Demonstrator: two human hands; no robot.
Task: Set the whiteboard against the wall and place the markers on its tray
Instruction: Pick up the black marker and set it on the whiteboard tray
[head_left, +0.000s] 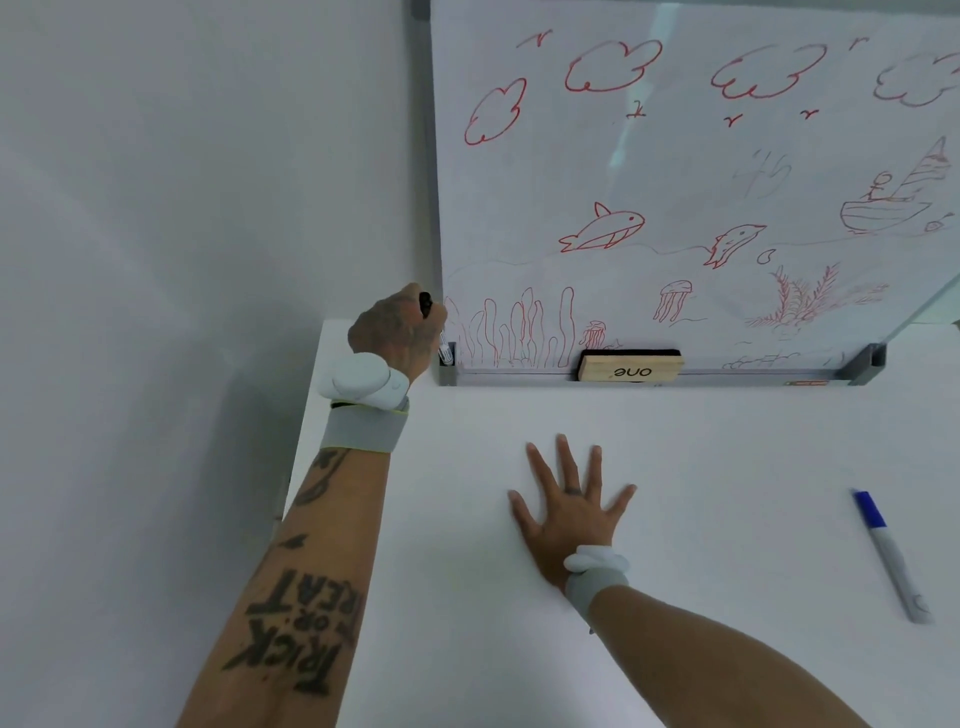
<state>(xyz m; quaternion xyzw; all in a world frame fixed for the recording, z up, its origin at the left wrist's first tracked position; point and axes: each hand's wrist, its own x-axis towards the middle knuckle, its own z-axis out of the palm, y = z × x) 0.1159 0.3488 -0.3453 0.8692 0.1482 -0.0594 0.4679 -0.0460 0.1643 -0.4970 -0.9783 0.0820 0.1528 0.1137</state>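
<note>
The whiteboard (675, 171), covered with red sea drawings, stands upright on the white table (701, 519) against the wall. Its grey tray (727, 375) runs along the bottom edge. My left hand (397, 327) is closed around a black-capped marker (442, 347), whose clear end pokes down at the tray's left end. My right hand (569, 504) lies flat on the table with fingers spread, holding nothing. A blue-capped marker (889, 553) lies on the table to the right, well apart from both hands.
A wooden-backed eraser (629, 366) sits in the tray left of its middle. The table's left edge (304, 415) drops off just beside my left wrist, with a white wall to the left.
</note>
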